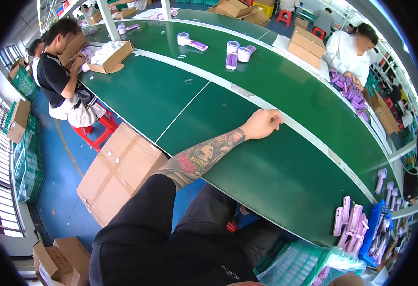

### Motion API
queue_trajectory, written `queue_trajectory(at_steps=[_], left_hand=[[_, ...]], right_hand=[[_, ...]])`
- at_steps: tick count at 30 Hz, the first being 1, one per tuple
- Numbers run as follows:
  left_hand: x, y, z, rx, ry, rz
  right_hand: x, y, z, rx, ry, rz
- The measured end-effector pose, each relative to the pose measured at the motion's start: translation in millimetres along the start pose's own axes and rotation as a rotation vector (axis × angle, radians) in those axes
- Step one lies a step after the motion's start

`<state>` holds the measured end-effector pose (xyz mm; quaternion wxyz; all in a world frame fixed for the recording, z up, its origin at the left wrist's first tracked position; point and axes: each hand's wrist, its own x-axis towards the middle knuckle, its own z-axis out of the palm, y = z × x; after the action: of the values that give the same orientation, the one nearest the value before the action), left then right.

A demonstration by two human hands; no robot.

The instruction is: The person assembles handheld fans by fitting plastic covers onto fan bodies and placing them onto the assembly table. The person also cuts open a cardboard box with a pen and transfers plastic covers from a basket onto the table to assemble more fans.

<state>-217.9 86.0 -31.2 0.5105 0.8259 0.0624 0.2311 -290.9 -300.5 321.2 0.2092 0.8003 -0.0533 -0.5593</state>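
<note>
My left hand [263, 124] is over the green work table [247, 176], next to the pale rail [313, 143] that runs along it. Its fingers are curled into a loose fist, and nothing shows in them. The tattooed left forearm reaches in across the table edge. My right hand is out of sight; only a bit of skin shows at the lower right rim. Several light purple handles [352, 226] stand bunched at the table's right end, beside a blue bin [379, 233]. Beyond the rail lie purple-and-white handheld fans [231, 55], and another fan [192, 42] is farther left.
A taped carton [118, 167] stands left of my legs. Plastic-lined green crates [309, 262] are at the lower right. One person [61, 66] sits at the far left by an open box [111, 57]; another person [352, 55] handles a pile of purple parts [349, 93] across the table.
</note>
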Motion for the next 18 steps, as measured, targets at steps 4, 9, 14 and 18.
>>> queue_trajectory(at_steps=[4,9,14,18], left_hand=[[0.7,3.6,-1.6,-0.016,-0.006,-0.012],[1.5,4.5,-7.2,-0.024,-0.014,-0.020],[2.2,2.2,-6.5,-0.026,-0.015,-0.018],[0.0,0.1,-8.7,-0.021,-0.014,-0.021]], right_hand=[[17.1,-22.1,-22.0,-0.001,0.159,-0.218],[33.0,-52.1,-45.7,0.012,0.354,-0.473],[49.2,-83.6,-68.8,0.031,0.553,-0.727],[68.6,-111.8,-87.3,0.051,0.708,-0.932]])
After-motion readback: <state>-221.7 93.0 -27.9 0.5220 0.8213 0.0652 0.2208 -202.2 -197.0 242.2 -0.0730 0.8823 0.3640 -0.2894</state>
